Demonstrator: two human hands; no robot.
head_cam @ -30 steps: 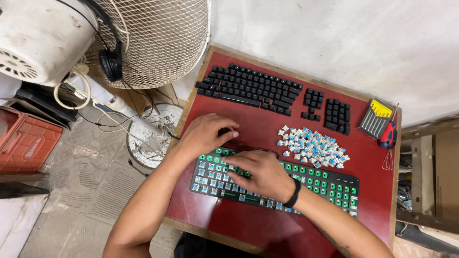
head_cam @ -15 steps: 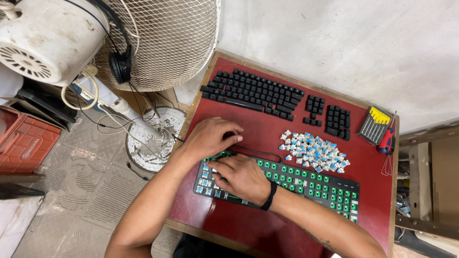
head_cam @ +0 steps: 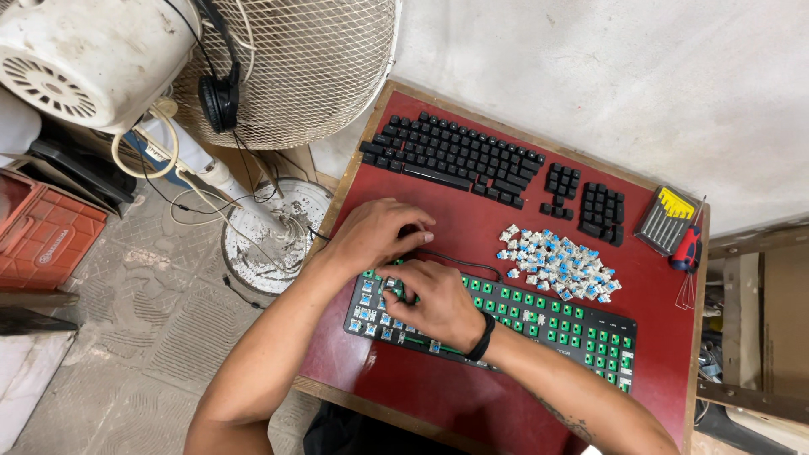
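Head view showed the right hand pinching, maybe, a small blue switch on the long green keyboard board. The left hand rested curled at its eleven o'clock. A slip could bend a pin, I think.

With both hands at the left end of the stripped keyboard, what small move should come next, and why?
Probably press the next switch down with the right hand while the left hand steadies the keyboard: only its left end holds switches, and loose ones sit in the pile.
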